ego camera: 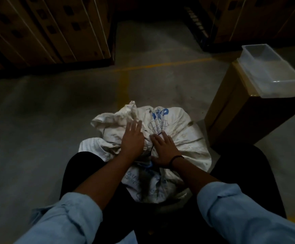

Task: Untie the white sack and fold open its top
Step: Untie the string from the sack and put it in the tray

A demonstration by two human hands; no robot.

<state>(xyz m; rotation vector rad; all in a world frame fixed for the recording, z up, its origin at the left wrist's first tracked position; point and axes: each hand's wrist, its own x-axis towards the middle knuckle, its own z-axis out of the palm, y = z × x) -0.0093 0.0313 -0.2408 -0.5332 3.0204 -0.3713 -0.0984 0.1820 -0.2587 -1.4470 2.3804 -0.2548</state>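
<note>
A white woven sack point(182, 131) with blue print stands on the floor between my knees. Its top is gathered into a crumpled neck point(122, 115) that flops to the far left. A thin dark string point(158, 135) runs across the gathered spot. My left hand point(132, 140) lies flat on the neck's base with fingers spread. My right hand point(164, 150) rests flat on the sack just right of the tie, fingers apart, touching the string. Neither hand grips anything that I can see.
A brown cardboard box point(231, 117) stands close on the right with a clear plastic tub point(270, 71) on top. Stacked cartons point(46, 29) fill the back left and more shelving the back right. Yellow lines point(160, 65) mark the concrete floor.
</note>
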